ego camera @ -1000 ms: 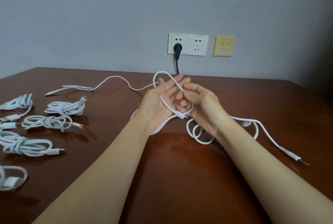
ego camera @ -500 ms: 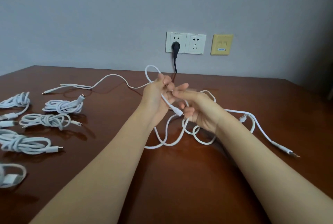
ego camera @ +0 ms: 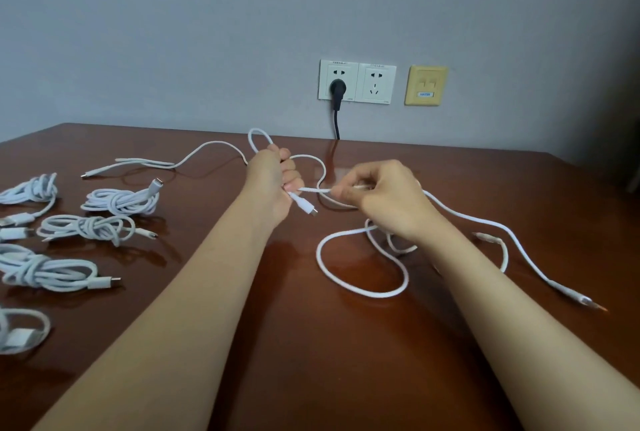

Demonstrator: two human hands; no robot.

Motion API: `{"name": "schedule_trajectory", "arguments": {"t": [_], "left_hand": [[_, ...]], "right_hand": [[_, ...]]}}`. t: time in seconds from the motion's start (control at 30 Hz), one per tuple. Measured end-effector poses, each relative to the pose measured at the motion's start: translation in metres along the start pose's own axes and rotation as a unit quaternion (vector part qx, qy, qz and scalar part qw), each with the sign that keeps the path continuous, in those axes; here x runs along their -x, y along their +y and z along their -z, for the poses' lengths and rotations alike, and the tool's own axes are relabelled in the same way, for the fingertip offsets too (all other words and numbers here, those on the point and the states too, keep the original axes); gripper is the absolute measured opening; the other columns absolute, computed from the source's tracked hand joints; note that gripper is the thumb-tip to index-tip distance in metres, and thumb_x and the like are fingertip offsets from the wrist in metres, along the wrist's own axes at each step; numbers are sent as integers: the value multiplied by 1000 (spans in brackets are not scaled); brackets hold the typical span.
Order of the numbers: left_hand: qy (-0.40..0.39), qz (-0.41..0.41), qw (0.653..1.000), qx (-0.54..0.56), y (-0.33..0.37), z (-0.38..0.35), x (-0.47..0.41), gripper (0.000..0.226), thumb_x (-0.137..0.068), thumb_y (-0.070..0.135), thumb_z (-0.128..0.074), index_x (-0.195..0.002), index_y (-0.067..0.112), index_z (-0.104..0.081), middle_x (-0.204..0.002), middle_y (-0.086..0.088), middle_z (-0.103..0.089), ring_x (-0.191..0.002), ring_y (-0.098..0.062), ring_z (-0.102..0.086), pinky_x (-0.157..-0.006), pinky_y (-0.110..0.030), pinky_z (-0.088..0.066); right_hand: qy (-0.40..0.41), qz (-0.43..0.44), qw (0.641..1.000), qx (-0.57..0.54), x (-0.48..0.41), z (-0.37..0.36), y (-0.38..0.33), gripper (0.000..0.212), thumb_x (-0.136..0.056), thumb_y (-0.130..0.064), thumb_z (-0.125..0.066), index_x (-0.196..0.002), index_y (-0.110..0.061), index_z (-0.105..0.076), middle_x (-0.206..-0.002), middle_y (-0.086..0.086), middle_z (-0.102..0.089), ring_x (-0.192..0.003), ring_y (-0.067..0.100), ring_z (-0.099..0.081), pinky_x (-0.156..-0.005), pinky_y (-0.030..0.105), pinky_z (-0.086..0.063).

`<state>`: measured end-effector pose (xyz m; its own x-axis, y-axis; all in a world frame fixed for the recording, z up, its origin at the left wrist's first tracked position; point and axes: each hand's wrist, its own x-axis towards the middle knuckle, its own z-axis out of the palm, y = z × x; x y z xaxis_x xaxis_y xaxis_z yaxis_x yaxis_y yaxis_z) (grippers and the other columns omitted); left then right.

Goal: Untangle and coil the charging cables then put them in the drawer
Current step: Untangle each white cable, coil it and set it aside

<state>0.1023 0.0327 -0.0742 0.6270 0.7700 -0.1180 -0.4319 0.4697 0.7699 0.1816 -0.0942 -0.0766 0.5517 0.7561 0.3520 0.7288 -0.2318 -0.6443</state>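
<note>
- Over the glossy brown table: fisted in the left hand, the loose cable, plug end poking out below, seemingly anchoring a coil's start.
- Pinched taut between fingertips of the right hand, likely to feed slack across.
- Smooth, rubbery-looking, white and round; limp loops sprawled rightward on the wood.
- Already bundled at left: coiled cables. No drawer in sight.

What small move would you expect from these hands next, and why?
Probably the right hand carries its pinched strand across to the left hand, laying another loop. The left hand holds one loop with the connector hanging out, and most of the white cable lies loose on the table.
</note>
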Motion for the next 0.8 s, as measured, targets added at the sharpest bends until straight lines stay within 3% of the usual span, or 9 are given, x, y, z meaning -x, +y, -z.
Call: {"name": "schedule_trajectory", "arguments": {"t": [0.1, 0.17, 0.3, 0.4, 0.5, 0.6, 0.7, 0.8], "left_hand": [[10, 28, 999, -41, -2, 3, 0, 37, -98, 7, -19, -64, 13, -33, -32, 7, -22, -22, -4, -15, -26, -13, -12], [20, 34, 989, -142, -6, 3, 0, 34, -96, 5, -22, -66, 12, -36, -37, 5, -24, -21, -3, -16, -25, -13, -12], [-27, 52, 944, -325, -18, 2, 3, 29, -93, 4, -34, -66, 11, -40, -55, -3, -29, -24, -6, -28, -30, -10, -20], [-142, 87, 943, -290, -22, -2, 7, 33, -94, 6, -28, -62, 16, -31, -47, 4, -26, -34, -5, -25, -33, -13, -21], [-189, 164, 934, -255, -22, -6, 10, 35, -94, 33, -38, -62, 19, -39, -45, 6, -28, -42, -3, -18, -35, -11, -7], [-222, 223, 914, -256, -23, -8, 11, 46, -88, 61, -41, -69, 20, -51, -55, 2, -38, -59, -8, -12, -45, -16, -4], [-229, 268, 898, -262, -23, -8, 13, 71, -89, 65, -29, -55, 11, -60, -55, -2, -34, -44, -6, -14, -35, -12, -9], [-246, 280, 892, -257, -21, -9, 16, 75, -91, 61, -27, -48, 9, -61, -53, -3, -34, -32, -3, -20, -31, -9, -15]], "right_hand": [[24, 57, 998, 8, 2, 4, -3, 18, -74, -31, -76, -61, -25, -66, -44, -22, -51, -50, -1, -47, -54, 21, -30], [8, 82, 996, 23, 4, 2, -6, 18, -71, -31, -78, -60, -28, -64, -51, -19, -55, -55, -1, -48, -56, 19, -31], [-8, 119, 993, -15, 6, -5, -11, 14, -66, -30, -82, -64, -24, -70, -68, 4, -62, -58, 12, -45, -59, 31, -37], [18, 101, 989, -102, 5, -7, -11, 18, -68, -20, -81, -63, -24, -64, -70, 17, -62, -62, 25, -54, -62, 38, -48], [15, 68, 980, -186, 1, -8, -6, 27, -82, -2, -65, -79, -26, -54, -75, 8, -53, -59, 6, -53, -58, 24, -50], [31, 42, 978, -202, -3, -5, -1, 32, -85, 4, -58, -80, -28, -52, -74, 1, -47, -65, 13, -49, -61, 28, -50], [92, 31, 984, -150, -4, 0, 1, 22, -76, -6, -73, -83, -18, -56, -69, -5, -46, -63, 13, -45, -62, 38, -50], [120, 20, 988, -100, -4, 2, 0, 29, -71, -18, -79, -90, -14, -57, -66, -5, -47, -62, 11, -46, -67, 41, -54]]}}
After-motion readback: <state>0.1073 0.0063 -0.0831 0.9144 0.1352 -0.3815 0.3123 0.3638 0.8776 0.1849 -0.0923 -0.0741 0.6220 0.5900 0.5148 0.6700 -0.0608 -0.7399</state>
